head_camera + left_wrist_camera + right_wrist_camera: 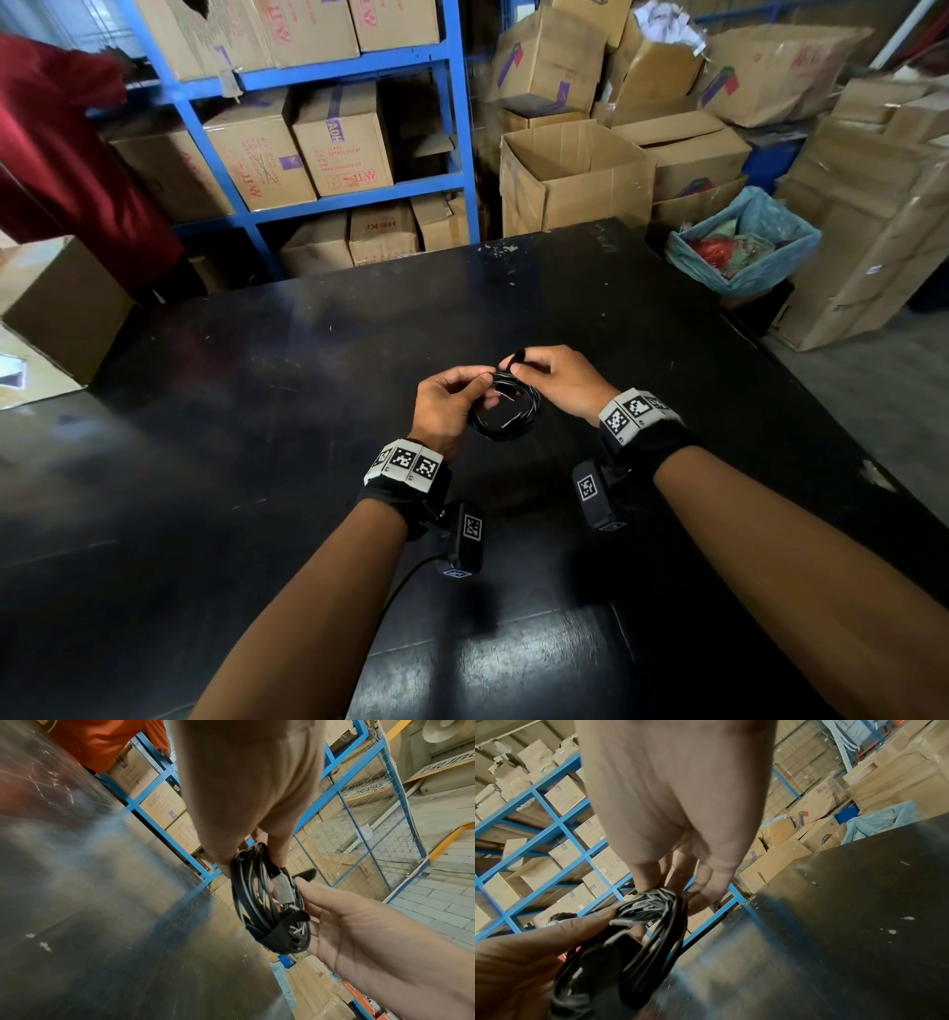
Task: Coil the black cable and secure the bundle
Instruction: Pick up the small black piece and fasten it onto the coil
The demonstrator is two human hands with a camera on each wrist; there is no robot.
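Above the bench (308, 411), the left hand (447, 406) gripped the coiled cable (506, 413); the right hand (557, 380) pinched the strap (515, 356). Securing was underway; next, probably, press the strap closed.

coil (506, 413) between both hands (above table (308, 360)), shelves (328, 128) behind.

In the right wrist view the cable (652, 925) is blurred and cut off by the bottom edge, and the right hand (680, 801) hides its own fingertips' hold.
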